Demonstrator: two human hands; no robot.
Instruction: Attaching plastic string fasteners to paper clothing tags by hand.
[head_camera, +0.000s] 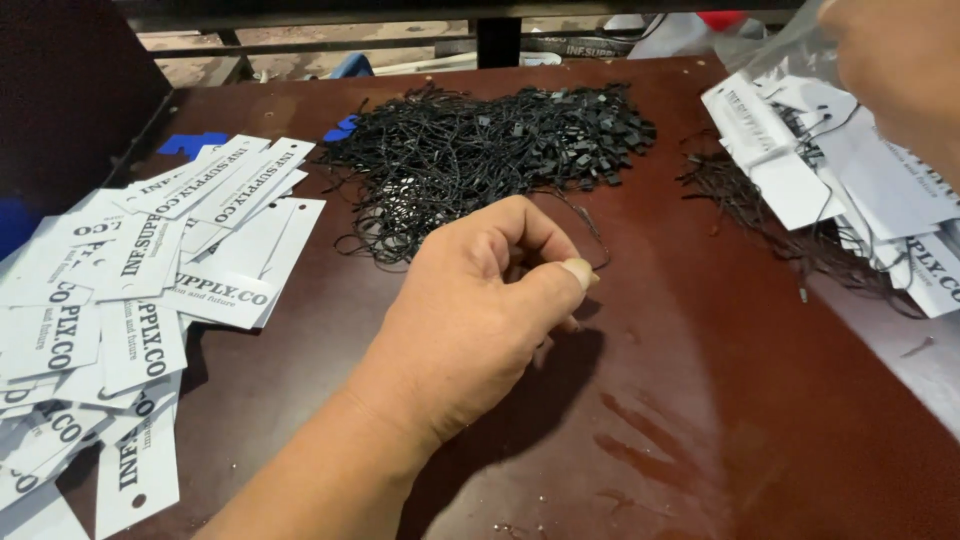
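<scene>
I look down on a dark reddish-brown wooden tabletop (700, 400) that fills the view. Left of the left hand's fingers, well apart, a loose spread of white rectangular paper hang tags with black print (130, 300) overlaps along the table's edge. Just beyond the fingertips lies a tangled heap of thin black string loops with small black plastic locks (480, 150). To the right of the fingers, well apart, a bundle of white paper tags already strung with black loops (840, 180) rests near the table's far corner, its strings trailing toward me.

My left hand (480, 310) sits mid-table, curled, with thumb and forefinger (578, 272) pinched together on 1 thin black string loop (590, 225) that arcs from the fingertips up to the heap's near edge. The other 3 fingers are tucked beneath the palm.

My right hand (900, 60) is at the top right corner, blurred and cut off by the frame, just above the strung bundle and beside a piece of clear plastic film (770, 40). I cannot tell whether its fingers are clenched or released.
</scene>
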